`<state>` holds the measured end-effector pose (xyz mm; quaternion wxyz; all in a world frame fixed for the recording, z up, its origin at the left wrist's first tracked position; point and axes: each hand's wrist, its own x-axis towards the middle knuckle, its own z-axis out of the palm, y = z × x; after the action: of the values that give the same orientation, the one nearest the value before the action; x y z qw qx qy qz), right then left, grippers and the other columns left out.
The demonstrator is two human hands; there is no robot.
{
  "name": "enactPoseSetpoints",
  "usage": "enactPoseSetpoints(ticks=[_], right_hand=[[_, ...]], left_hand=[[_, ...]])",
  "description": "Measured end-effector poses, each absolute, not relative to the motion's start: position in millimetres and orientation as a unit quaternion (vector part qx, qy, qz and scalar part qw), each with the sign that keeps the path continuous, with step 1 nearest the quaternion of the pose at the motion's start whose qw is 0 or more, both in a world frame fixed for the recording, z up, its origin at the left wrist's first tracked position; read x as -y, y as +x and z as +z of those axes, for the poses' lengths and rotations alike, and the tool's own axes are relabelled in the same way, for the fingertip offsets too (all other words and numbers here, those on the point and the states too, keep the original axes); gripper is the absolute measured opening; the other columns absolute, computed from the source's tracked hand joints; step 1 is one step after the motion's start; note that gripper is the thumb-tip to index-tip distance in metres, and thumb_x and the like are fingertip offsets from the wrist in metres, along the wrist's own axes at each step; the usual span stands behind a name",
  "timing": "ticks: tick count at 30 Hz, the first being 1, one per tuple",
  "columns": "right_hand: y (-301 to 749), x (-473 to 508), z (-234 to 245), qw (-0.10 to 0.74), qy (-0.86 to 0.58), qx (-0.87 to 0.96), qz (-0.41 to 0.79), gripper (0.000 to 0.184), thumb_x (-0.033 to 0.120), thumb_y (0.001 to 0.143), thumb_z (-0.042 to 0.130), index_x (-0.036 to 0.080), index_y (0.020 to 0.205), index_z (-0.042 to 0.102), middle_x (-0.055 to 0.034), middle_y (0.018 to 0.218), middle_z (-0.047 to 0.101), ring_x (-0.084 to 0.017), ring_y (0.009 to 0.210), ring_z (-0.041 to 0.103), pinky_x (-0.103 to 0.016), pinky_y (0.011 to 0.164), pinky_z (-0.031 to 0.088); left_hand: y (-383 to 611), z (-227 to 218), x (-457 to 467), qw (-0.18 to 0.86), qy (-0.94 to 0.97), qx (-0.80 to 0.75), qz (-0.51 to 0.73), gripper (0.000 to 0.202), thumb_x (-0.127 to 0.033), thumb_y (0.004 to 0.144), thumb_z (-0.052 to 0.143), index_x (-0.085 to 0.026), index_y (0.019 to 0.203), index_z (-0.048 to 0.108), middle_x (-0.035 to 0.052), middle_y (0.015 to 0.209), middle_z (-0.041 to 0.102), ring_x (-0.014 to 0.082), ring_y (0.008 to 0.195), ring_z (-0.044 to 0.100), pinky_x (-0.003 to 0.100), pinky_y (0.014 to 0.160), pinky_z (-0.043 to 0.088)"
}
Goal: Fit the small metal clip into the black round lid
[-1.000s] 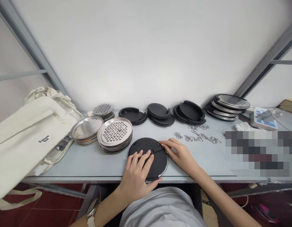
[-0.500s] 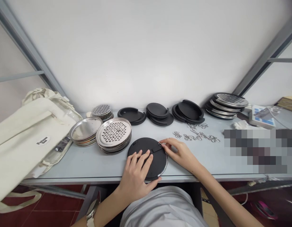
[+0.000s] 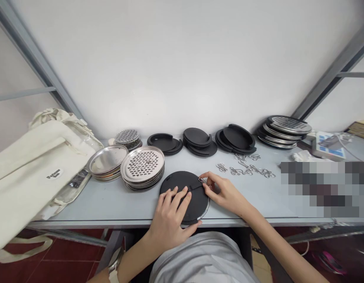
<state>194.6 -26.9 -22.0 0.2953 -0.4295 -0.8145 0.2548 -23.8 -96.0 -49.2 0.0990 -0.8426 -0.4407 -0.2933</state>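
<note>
A round black plastic cover (image 3: 170, 181) lies on the table in front of me, a thin silvery rim showing at its right edge. Across it, my left hand (image 3: 171, 214) rests with fingers spread, its thumb against the near edge, holding it down. At the cover's upper right edge, my right hand (image 3: 224, 192) pinches a small bent-wire clip (image 3: 202, 180) between thumb and fingers. The clip meets the end of a narrow raised bar on the cover; whether it is hooked in, I cannot tell. More wire clips (image 3: 245, 169) lie loose beyond my right hand.
Perforated metal grater discs (image 3: 143, 165) and plain metal discs (image 3: 108, 159) are stacked at left, beside a cream bag (image 3: 25, 173). Black covers (image 3: 197, 136) stand along the wall. At right are a stack of covers with discs (image 3: 285, 131) and a white-and-blue box (image 3: 329, 143).
My right fingers have shifted slightly right and back along the wire clip, so more of it shows. My left hand and the cover have stayed in place.
</note>
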Motion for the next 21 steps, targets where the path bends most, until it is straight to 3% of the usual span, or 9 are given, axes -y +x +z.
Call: enactPoseSetpoints(ticks=[21], right_hand=[[192.9, 26.3, -23.6, 0.284, -0.436, 0.812, 0.263, 0.016, 0.028, 0.093, 0.043, 0.023, 0.106, 0.050, 0.0085, 0.058, 0.041, -0.012, 0.049, 0.041, -0.023, 0.052, 0.036]], left_hand=[[-23.4, -48.4, 95.2, 0.113, -0.840, 0.440, -0.296, 0.055, -0.046, 0.084, 0.059, -0.015, 0.129, 0.055, 0.0116, 0.131, 0.057, 0.0306, 0.119, 0.050, 0.045, 0.099, 0.036]])
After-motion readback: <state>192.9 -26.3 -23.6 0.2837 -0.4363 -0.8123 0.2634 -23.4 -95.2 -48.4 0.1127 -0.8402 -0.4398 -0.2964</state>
